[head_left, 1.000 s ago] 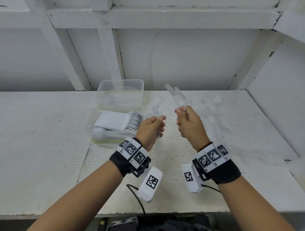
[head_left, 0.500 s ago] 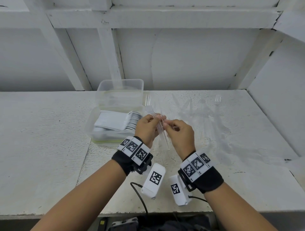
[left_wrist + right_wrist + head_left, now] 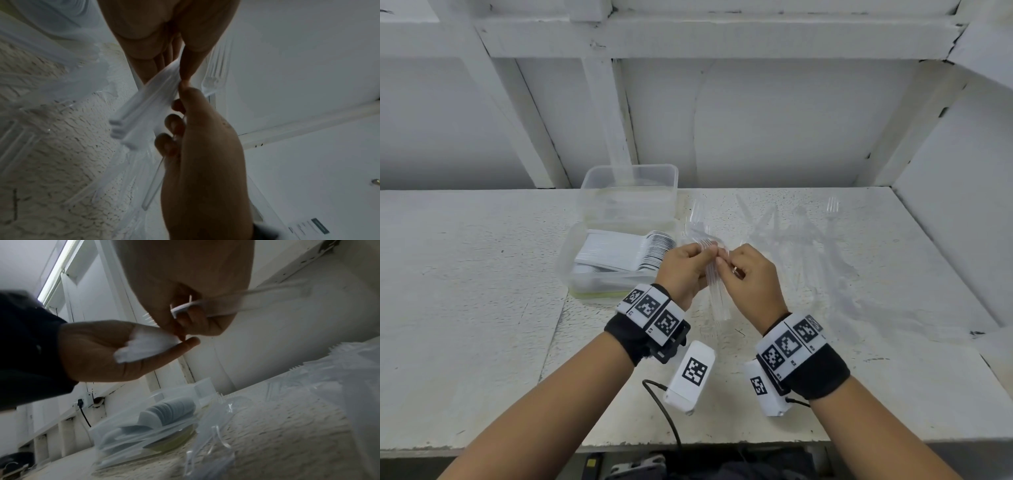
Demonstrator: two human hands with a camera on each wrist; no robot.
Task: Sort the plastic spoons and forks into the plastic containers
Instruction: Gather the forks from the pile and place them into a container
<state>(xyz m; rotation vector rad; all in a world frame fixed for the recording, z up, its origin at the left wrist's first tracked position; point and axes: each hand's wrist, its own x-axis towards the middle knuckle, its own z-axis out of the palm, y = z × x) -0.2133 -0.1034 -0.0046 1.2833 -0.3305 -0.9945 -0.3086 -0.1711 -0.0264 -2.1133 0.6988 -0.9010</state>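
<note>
Both hands met just in front of the spoon container (image 3: pixel 599 270): the left hand (image 3: pixel 683 270) gripped a bundle of clear forks (image 3: pixel 714 287) by the handles, tines up, and the right hand (image 3: pixel 751 274) pinched at the top of that same bundle, with at least one more fork tucked under its curled fingers, as the right wrist view showed. White spoons (image 3: pixel 631 251) lay stacked in that near container; behind it stood a second clear container (image 3: pixel 628 195), contents hard to make out. Loose forks (image 3: pixel 801 233) lay scattered to the right of the spoon container, near the back of the tabletop (image 3: pixel 465 274).

The likely trouble was slippage. The forks were smooth and thin, nested unevenly, and a light pinch could let one slide out and drop back among the loose ones or off the front edge. Being transparent against a pale surface, a stray could easily be missed. A fork could also end up among the spoons, since the two containers touched.

The tabletop was rough, white-painted and chipped, set in a white-walled alcove with painted beams overhead.
</note>
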